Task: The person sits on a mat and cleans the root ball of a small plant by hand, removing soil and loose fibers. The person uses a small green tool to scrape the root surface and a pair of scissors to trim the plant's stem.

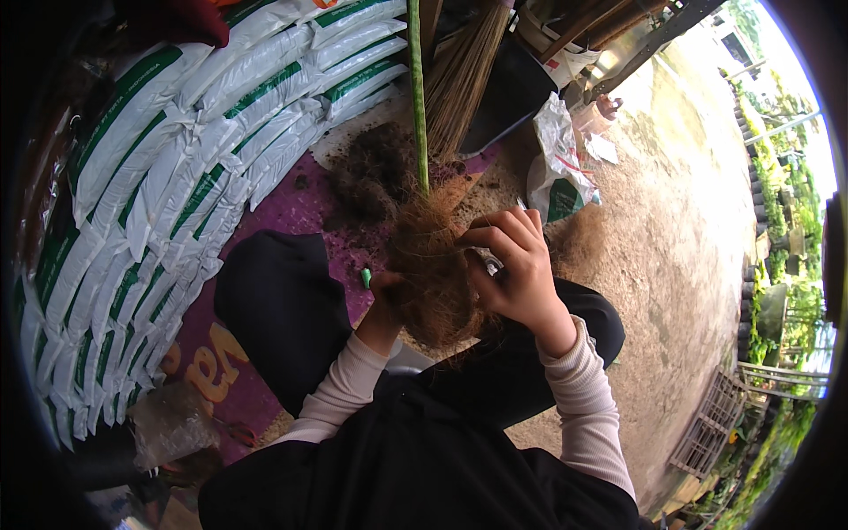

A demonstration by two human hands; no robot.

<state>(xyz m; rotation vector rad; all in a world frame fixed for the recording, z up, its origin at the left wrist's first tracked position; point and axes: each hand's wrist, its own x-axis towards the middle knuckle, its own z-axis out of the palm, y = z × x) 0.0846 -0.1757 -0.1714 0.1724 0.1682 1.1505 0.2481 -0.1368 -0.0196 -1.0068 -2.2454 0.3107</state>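
Between my knees is a shaggy brown ball of coconut fibre (435, 274), with a long green stem (419, 106) rising from its top. My left hand (384, 299) closes round the ball's left side; its fingers are mostly hidden behind the fibre. At the right side, my right hand (515, 265) has bent fingers, with the fingertips at the fibre. Something small and shiny shows between its thumb and fingers, too unclear to name. A small green object (366, 278) lies just left of my left hand.
White-and-green filled bags (203, 132) are stacked along the left. Ahead are a dark heap of loose fibre (375, 168), a stick broom (464, 84) and a crumpled white plastic bag (558, 155). Red-handled scissors (237, 433) lie on the purple mat (212, 344) at lower left.
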